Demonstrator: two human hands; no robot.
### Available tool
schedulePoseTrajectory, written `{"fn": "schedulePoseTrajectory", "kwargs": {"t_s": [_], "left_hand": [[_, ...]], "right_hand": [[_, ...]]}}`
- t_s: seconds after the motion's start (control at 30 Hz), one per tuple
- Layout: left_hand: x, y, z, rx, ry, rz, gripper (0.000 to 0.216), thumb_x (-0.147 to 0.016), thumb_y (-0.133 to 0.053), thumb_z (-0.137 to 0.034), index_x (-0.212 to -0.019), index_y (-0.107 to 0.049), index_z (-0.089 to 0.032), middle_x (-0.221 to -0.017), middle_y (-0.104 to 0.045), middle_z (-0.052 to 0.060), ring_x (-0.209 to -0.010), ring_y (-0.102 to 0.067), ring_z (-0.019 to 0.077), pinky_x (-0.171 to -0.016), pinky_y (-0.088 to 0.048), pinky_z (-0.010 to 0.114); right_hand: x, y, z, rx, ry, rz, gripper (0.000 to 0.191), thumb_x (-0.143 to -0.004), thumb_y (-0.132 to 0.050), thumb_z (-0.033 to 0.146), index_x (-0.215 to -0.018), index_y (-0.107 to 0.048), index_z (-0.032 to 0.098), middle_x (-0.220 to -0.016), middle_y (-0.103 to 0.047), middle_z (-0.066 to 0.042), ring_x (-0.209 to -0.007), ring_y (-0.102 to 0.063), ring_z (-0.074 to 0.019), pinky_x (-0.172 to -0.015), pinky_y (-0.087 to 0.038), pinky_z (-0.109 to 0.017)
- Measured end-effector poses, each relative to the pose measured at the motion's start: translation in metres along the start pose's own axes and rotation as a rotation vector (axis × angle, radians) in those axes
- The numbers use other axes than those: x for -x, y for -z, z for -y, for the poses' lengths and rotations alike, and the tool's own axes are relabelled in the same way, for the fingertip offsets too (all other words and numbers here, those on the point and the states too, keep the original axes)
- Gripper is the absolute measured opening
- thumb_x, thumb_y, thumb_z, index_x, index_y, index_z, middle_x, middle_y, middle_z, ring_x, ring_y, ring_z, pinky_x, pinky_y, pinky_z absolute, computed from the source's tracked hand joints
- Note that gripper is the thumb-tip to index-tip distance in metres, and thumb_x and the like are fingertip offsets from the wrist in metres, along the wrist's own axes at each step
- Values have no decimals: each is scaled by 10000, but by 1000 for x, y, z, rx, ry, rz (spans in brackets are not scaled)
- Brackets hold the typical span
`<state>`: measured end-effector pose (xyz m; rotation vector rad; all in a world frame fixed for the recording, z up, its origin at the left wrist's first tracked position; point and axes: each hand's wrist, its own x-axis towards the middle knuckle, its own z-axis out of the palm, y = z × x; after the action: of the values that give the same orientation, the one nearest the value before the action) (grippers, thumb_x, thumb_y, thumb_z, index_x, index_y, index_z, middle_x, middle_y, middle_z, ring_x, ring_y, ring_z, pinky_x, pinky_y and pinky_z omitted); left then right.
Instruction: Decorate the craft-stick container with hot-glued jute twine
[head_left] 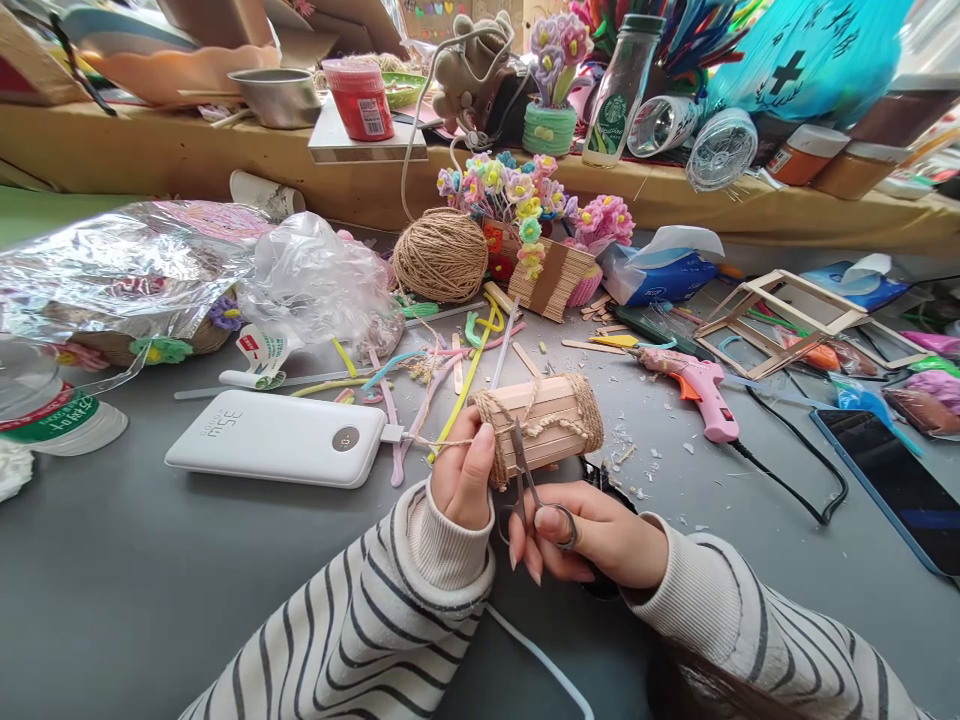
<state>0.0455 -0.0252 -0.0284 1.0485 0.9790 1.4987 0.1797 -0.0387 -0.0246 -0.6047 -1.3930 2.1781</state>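
Striped sleeves [352,610] lead to a wooden cylinder [551,445], held on its side above the table [112,610], twine [591,412] wrapped around both ends. The left hand [463,478] grips its left end; the right hand [600,530] grasps scissors [523,465], blades across the slats. Farther out: power bank [262,440] left, glue gun [697,390] right, twine ball [441,255] behind.

Dead centre, the stick cylinder [559,425], left hand [461,482] at its left end, right hand [596,533] in front, scissors [524,460] in it; power bank [274,440] to the left on the worktop [135,580], glue gun [696,388] out right, phone [892,485] farther right; and behind, the twine ball [441,255], stick bundle [551,280] to its right, bottle [622,95] up on the shelf [172,152]
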Motion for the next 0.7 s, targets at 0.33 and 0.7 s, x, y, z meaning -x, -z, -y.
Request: {"fn": "schedulePoseTrajectory", "kwargs": {"t_s": [0.33,0.7], "left_hand": [[1,-4,-7,30,41,-30,253,-776,-507,-383,-894,-586,-173,-851,-664,42,-896,-605,203,-840,-440,298],[2,-10,-11,55,165,-49,237,-730,-581,-358,-869,-548,-169,-667,-653,-8,-540,-573,107,-513,-431,196]], "right_hand": [[-2,-2,3,55,-28,-26,437,-797,-452,533,-761,-534,105,-605,-490,23,-349,-321,9,-329,-217,-152],[-1,-4,2,84,-54,-63,445,-786,-458,548,-759,-531,110,-608,-472,27,-367,-330,4,-332,-224,-153]]}}
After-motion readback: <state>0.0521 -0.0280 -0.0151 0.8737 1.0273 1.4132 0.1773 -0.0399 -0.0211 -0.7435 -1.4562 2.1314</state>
